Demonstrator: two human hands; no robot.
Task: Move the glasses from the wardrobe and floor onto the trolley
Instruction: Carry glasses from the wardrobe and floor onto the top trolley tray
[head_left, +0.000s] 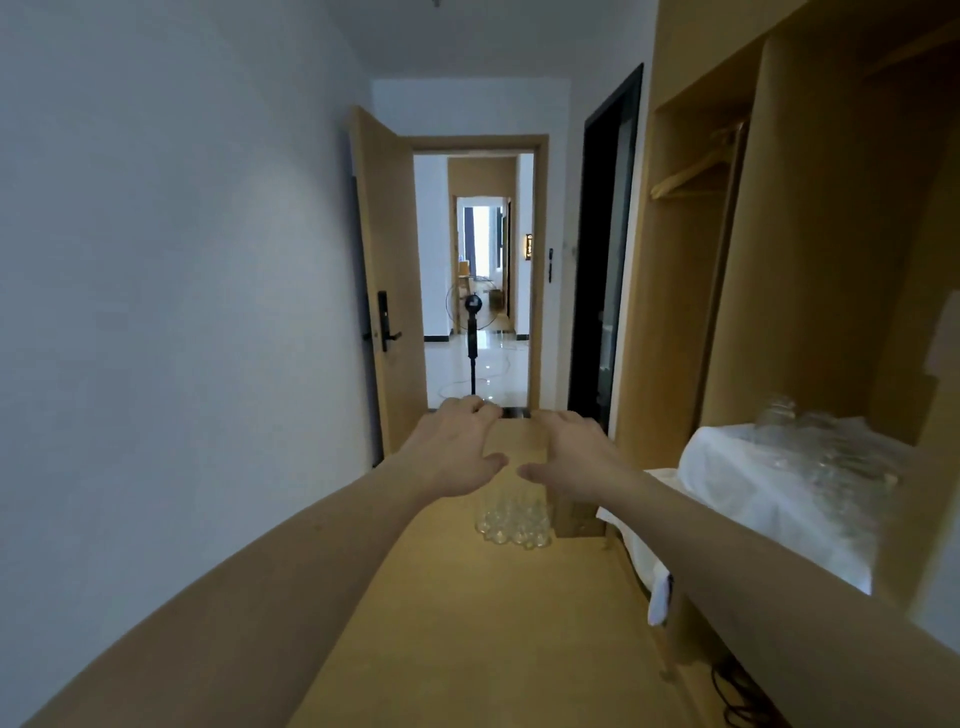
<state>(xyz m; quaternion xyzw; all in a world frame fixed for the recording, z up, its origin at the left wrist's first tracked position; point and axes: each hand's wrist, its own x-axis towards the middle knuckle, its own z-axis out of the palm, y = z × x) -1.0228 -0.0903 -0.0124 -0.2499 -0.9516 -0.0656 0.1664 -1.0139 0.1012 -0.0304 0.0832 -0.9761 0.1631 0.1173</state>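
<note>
A cluster of several clear glasses (511, 522) hangs between my two hands at the middle of the view, with the thick bases showing below my palms. My left hand (454, 452) grips the cluster from the left and my right hand (574, 457) from the right, fingers curled over the far side. The glasses are above a long light wooden surface (467, 634); I cannot tell whether they touch it. More clear glasses (821, 452) stand on a white cloth (748, 483) on a shelf of the wardrobe (810, 260) at the right.
A white wall runs along the left. Ahead, an open wooden door (384, 280) leads to a corridor where a standing fan (471, 332) is. A dark doorway (602, 249) lies beside the wardrobe. Wooden hangers (696, 171) hang in the wardrobe. Black cables (737, 696) lie at the lower right.
</note>
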